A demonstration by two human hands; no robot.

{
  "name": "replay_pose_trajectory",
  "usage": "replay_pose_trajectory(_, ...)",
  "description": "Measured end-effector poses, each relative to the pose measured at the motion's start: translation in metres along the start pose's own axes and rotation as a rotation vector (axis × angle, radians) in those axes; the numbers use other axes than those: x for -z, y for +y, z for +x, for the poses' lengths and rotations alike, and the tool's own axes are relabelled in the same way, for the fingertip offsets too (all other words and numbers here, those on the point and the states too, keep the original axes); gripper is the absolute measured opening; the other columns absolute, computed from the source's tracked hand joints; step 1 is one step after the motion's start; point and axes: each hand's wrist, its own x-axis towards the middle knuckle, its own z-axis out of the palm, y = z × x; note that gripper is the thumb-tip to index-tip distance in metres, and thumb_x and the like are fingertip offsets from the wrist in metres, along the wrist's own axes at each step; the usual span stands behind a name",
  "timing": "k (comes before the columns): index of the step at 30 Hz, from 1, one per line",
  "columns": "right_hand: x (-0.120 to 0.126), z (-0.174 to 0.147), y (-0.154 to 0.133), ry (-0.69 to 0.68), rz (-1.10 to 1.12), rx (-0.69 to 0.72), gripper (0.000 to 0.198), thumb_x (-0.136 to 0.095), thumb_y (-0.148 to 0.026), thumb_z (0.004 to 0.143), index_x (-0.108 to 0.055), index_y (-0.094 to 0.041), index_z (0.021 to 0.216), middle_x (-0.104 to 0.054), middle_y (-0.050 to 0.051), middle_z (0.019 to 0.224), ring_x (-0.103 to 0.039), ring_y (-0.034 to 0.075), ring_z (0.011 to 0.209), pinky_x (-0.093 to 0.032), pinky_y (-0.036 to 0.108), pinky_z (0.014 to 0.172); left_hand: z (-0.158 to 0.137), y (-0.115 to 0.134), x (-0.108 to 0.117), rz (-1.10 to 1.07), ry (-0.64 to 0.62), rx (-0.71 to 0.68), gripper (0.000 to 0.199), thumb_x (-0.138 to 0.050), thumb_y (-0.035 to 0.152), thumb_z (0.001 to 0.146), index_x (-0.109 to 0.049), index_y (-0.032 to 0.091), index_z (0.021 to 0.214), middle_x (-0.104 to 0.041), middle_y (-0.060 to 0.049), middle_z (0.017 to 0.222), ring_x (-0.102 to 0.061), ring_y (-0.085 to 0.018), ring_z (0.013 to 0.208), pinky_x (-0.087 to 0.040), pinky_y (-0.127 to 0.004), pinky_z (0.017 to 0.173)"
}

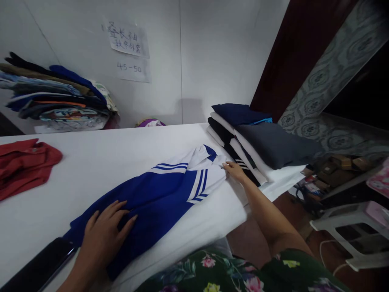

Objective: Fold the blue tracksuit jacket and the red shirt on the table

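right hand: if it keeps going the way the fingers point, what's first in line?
Probably the folded stack. The right hand lies on the white end of the blue garment, fingers aimed up-left along the stack's near edge, so depth is unclear.

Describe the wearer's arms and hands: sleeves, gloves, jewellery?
Both hands, left hand and right hand, are bare: no gloves, and no rings or watch visible. Forearms uncovered. A dark green floral garment with pink and yellow flowers shows at the bottom edge.

A blue garment (158, 194) with white striped top lies flat — spread diagonally across the white table (91, 162).
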Motion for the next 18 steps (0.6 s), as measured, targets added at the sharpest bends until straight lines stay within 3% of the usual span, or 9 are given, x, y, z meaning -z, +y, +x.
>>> replay_pose_trajectory(3,-0.013,0.003,-0.012,-0.018,-0.014,0.004,0.056,-0.059,-0.051,0.083,-0.061,-0.017,0.127,-0.071,0.006,0.099,-0.066,0.021,0.091,-0.049,0.029,0.080,0.000,0.004,0.003,0.045,0.023,0.029,0.032,-0.039,0.044,0.084,-0.063,0.023,0.078,-0.068,-0.011,0.116,-0.053,-0.034,0.122,-0.031,-0.058,0.107)
replay_pose_trajectory(8,-0.030,0.006,-0.022,-0.008,-0.038,0.058,0.038,-0.058,-0.039,0.082,-0.066,-0.020,0.114,-0.070,0.003,0.087,-0.063,0.021,0.082,-0.047,0.027,0.073,-0.002,0.007,0.004,0.018,0.031,0.063,0.033,-0.039,0.042,0.084,-0.066,0.024,0.076,-0.069,-0.011,0.114,-0.052,-0.035,0.123,-0.030,-0.059,0.107)
replay_pose_trajectory(13,-0.031,0.010,-0.021,0.009,-0.005,0.077,0.049,-0.051,-0.046,0.086,-0.060,-0.016,0.123,-0.069,0.003,0.084,-0.063,0.019,0.077,-0.049,0.027,0.070,-0.006,0.003,0.006,0.011,0.042,0.062,0.034,-0.043,0.046,0.084,-0.069,0.024,0.083,-0.068,-0.010,0.117,-0.050,-0.034,0.126,-0.025,-0.058,0.111)
replay_pose_trajectory(16,-0.025,0.008,-0.021,0.012,-0.003,0.063,0.056,-0.048,-0.047,0.088,-0.053,-0.015,0.133,-0.069,0.008,0.098,-0.064,0.021,0.088,-0.050,0.031,0.080,-0.009,0.000,0.005,0.011,-0.016,0.060,0.037,-0.044,0.050,0.085,-0.070,0.024,0.087,-0.069,-0.010,0.116,-0.053,-0.033,0.122,-0.024,-0.058,0.111)
replay_pose_trajectory(18,-0.023,0.000,-0.023,0.059,-0.029,0.128,0.060,-0.047,-0.048,0.088,-0.047,-0.014,0.138,-0.064,0.013,0.119,-0.059,0.026,0.109,-0.047,0.037,0.093,-0.011,0.001,0.004,0.004,-0.031,0.061,0.039,-0.044,0.051,0.086,-0.070,0.023,0.089,-0.069,-0.010,0.116,-0.054,-0.032,0.122,-0.023,-0.057,0.111)
